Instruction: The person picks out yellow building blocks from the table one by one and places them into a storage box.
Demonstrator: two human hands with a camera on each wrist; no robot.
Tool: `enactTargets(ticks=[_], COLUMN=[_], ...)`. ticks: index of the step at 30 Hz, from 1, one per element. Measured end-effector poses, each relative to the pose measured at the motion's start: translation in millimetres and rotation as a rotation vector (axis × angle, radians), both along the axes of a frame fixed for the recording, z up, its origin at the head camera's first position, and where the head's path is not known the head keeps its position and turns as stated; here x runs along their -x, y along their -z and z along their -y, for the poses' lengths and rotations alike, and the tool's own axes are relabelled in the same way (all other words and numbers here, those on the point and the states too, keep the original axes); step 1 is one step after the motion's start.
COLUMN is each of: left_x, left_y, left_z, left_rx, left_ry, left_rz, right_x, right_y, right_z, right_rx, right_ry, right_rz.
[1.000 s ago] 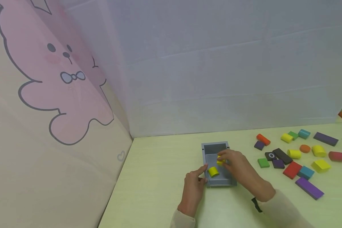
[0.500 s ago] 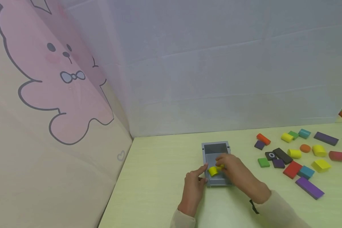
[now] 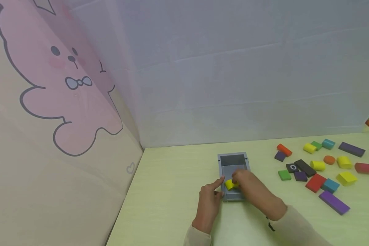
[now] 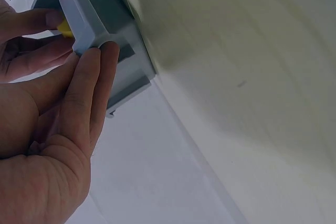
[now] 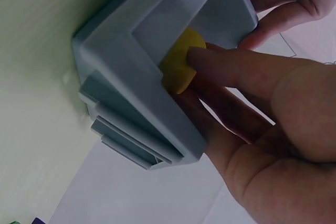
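Observation:
A small grey open-topped box (image 3: 233, 154) stands on the table. Straight fingers of my left hand (image 3: 209, 201) touch its left side near the front, also seen in the left wrist view, where my left hand (image 4: 68, 108) meets the box corner. Reaching inside from the right, my right hand (image 3: 253, 188) pinches a yellow block (image 5: 181, 59) between thumb and fingers, low in the box's front part. Another yellow block, rounded (image 3: 229, 185), lies on the box floor right beside it. My fingers hide much of the pinched block in the head view.
Right of the box lie several loose blocks, among them a red square one (image 3: 315, 183), a long purple one (image 3: 334, 202), a green one (image 3: 284, 175) and a yellow cylinder (image 3: 317, 166). A pale sheet (image 3: 249, 85) hangs behind the table.
My right hand has lowered the yellow block and moved it left and toward the front of the box, up against the other yellow block. My left hand has stayed at the box's side.

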State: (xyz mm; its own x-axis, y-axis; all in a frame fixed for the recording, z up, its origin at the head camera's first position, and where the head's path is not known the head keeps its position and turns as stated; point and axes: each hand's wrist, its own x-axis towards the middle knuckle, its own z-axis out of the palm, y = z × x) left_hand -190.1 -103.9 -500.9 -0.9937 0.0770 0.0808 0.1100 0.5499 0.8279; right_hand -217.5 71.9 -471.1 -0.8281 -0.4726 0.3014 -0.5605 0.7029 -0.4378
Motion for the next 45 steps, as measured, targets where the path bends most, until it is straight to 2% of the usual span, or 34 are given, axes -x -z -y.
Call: enactTargets(ticks=[3, 11, 19, 26, 31, 45], left_x=[-0.7, -1.5, -0.6, -0.2, -0.3, -0.7], left_y=[0.3, -0.3, 0.2, 0.4, 0.7, -0.1], left_z=[0, 0, 1, 1, 1, 2], left_rx=[-0.002, -0.009, -0.005, -0.002, -0.01, -0.008], left_ry=[0.002, 0.008, 0.007, 0.011, 0.019, 0.02], left_rz=[-0.002, -0.013, -0.017, -0.02, -0.036, -0.018], right_x=[-1.8, 0.9, -1.7, -2.4, -0.5, -0.2], right_y=[3.9, 8.7, 10.4, 10.8, 13.1, 8.9], right_z=[0, 3, 3, 4, 4, 10], right_rx=[-0.002, -0.04, -0.036, -0.027, -0.035, -0.058], right_ry=[-0.008, 0.007, -0.002, -0.009, -0.013, 0.016], right_rz=[-0.018, 0.027, -0.012, 0.013, -0.009, 0.065])
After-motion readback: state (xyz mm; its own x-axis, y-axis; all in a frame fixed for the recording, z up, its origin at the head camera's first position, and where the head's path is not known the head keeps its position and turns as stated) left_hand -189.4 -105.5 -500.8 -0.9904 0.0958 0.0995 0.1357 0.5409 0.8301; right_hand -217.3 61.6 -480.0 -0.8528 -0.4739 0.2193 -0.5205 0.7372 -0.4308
